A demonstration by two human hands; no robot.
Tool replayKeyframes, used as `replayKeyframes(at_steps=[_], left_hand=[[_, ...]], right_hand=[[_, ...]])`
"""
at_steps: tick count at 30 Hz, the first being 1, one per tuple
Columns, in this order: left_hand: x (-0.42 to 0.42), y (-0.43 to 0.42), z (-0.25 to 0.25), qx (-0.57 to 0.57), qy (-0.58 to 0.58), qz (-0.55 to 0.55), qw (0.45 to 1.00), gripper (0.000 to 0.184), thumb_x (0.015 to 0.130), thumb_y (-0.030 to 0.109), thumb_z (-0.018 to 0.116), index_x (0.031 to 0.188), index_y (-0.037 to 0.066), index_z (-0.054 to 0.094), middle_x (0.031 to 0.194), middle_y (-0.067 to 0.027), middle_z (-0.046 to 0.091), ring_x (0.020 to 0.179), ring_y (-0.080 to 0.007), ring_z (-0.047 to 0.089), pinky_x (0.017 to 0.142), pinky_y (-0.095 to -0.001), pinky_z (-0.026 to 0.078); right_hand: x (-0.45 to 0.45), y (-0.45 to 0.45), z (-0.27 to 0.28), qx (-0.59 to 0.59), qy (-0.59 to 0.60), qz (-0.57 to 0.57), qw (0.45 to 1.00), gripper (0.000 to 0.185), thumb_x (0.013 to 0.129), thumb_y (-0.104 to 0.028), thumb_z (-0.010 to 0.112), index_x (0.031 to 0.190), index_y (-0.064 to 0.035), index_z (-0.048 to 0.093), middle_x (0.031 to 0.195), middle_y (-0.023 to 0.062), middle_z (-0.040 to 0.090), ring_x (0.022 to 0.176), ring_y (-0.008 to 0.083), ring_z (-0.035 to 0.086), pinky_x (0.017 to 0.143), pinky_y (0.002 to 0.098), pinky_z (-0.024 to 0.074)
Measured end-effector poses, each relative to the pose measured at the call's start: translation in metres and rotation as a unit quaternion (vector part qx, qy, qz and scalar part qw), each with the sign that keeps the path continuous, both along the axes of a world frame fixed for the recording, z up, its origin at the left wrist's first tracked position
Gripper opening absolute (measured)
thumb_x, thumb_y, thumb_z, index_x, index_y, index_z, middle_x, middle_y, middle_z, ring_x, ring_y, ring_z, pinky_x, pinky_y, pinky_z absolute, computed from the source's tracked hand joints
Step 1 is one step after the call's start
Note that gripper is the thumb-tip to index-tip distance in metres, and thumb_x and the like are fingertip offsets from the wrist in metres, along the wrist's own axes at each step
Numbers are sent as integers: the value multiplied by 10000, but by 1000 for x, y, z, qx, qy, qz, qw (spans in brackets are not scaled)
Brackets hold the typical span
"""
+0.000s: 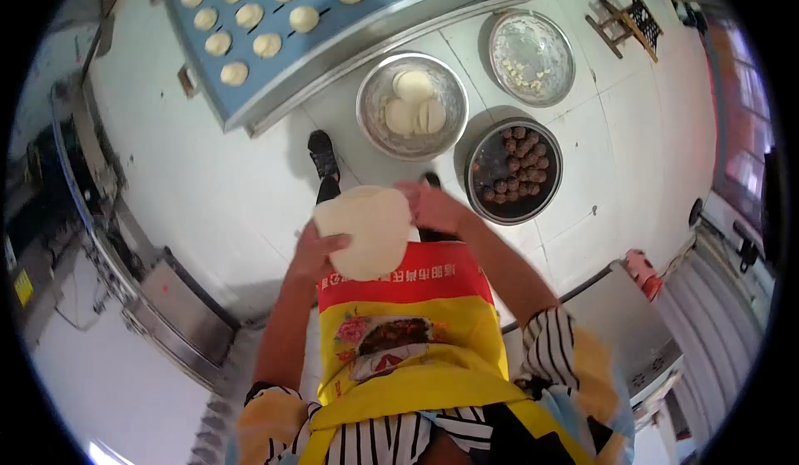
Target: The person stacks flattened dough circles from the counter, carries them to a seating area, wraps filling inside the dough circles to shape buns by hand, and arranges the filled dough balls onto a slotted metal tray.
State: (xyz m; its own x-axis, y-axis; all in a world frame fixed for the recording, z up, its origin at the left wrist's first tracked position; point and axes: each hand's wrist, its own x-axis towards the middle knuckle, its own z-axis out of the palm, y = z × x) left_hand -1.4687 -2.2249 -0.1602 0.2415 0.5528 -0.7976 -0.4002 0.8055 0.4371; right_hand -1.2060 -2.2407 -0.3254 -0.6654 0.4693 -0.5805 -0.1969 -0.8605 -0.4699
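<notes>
A flat, pale round of dough (372, 236) is held up in front of the red-and-yellow apron. My left hand (315, 253) grips its left edge, with the thumb lying on top and the fingers beneath. At the upper right edge, my right hand (431, 207) pinches the dough; its fingertips are slightly blurred. Just beyond my hands, a metal bowl (366, 128) on the floor contains several flat dough pieces (412, 88). To its right, a dark-bottomed metal basin (556, 184) holds several brown balls (522, 165).
A blue-topped table (320, 44) at the upper left bears several small dough rounds (304, 19). Another metal basin (533, 40) with pale crumbs stands at the upper right, near a small wooden stool (628, 22). Metal equipment (179, 319) lines the left side.
</notes>
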Motion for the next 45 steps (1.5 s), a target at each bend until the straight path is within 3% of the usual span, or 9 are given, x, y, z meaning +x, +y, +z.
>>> replayKeyframes(at_steps=[4,11,15,16,18,19,21,26,45], left_hand=[[17,82,-95,33,7,-164,986,622,707,28,729,1253,-26,434,1182,-127,562,1060,-219,564,903,-367,473],[33,174,-222,57,4,-308,950,642,764,143,729,1296,-12,406,1234,-151,526,1127,-248,521,954,-383,425],[15,186,-304,276,429,-425,748,697,784,244,705,1318,-44,361,1277,-230,459,1199,-327,443,1020,-395,346],[9,185,-304,293,429,-408,751,701,789,251,695,1324,-43,351,1281,-243,445,1207,-347,426,1029,-403,331],[-2,163,-295,316,396,-397,765,681,789,217,677,1334,-26,346,1258,-242,450,1194,-374,419,1022,-413,324],[-7,143,-293,303,378,-413,771,666,790,200,675,1329,-21,353,1254,-237,454,1185,-366,430,1012,-414,332],[-13,107,-293,298,344,-416,788,609,796,150,663,1307,-16,376,1225,-216,476,1139,-346,475,975,-410,365],[-9,75,-234,336,304,-401,796,544,796,87,639,1282,-9,413,1140,-192,540,1068,-297,539,925,-389,413],[1,118,-261,310,273,-509,755,508,776,82,668,1241,27,470,1169,-166,563,1049,-257,589,916,-380,446]], right_hand=[[-28,14,37,-108,-17,-278,954,590,801,-199,669,1317,-59,419,1215,80,545,1107,221,530,915,390,453],[-32,70,-46,-62,-293,-345,890,436,769,-148,687,1166,-39,543,959,35,607,776,116,542,628,249,446],[-19,46,-169,40,-494,-335,801,713,735,-164,744,1320,11,375,1191,157,556,992,236,570,818,320,489],[-24,18,-201,6,-585,-218,781,817,715,-158,772,1363,21,308,1257,205,506,1050,286,552,888,364,463],[-74,-43,-223,151,-600,56,784,429,784,-145,627,1196,-84,520,1204,144,549,1127,297,502,946,395,415],[-99,-72,-233,238,-590,161,755,302,819,-138,555,1112,-137,626,1178,113,570,1165,302,477,975,411,391],[-172,-172,-279,171,-419,201,869,394,869,-301,560,1205,-97,544,1213,181,530,1145,329,490,965,408,396],[-222,-145,-176,-81,-217,376,897,561,837,-459,589,1242,-77,520,1146,191,591,1042,337,575,890,444,465],[-260,-230,-256,-54,-144,297,942,504,890,-458,506,1218,-77,542,1086,189,619,1012,333,589,893,454,464]])
